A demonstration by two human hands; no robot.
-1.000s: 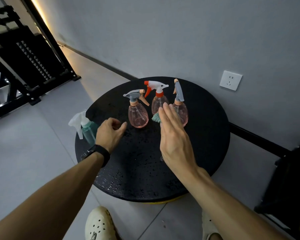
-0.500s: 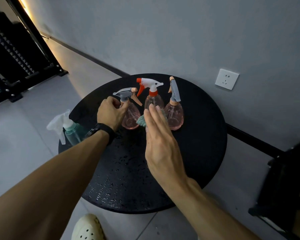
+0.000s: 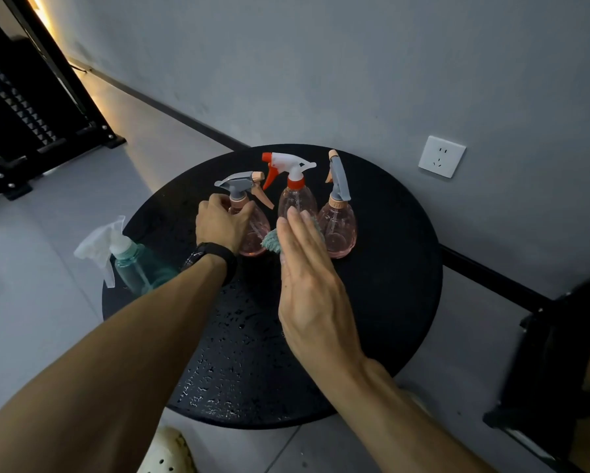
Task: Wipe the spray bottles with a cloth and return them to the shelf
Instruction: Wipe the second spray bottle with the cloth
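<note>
Left hand [image 3: 222,224] wraps around the pink bottle with the grey trigger [image 3: 249,216], fingers curled round its upper body just under the neck, a black watch [image 3: 215,259] on that wrist. The bottle stands upright toward the far edge of the round black tabletop [image 3: 389,302], leftmost in a row of three.

Right hand [image 3: 307,268] is flat, fingers straight and together, with a teal cloth [image 3: 273,241] under the fingers; whether the thumb pinches it, I cannot tell. The cloth sits in front of the middle bottle with the white and red trigger [image 3: 295,196], which stands upright just beside the gripped one. The third pink bottle [image 3: 337,223] stands at the right end of the row, close to the cloth.

Over at the left edge of the tabletop there's a teal bottle with a white trigger [image 3: 129,264], well apart from the others. Water droplets [image 3: 232,353] speckle the near half of the tabletop. A white wall socket [image 3: 442,157] shows on the grey wall.
</note>
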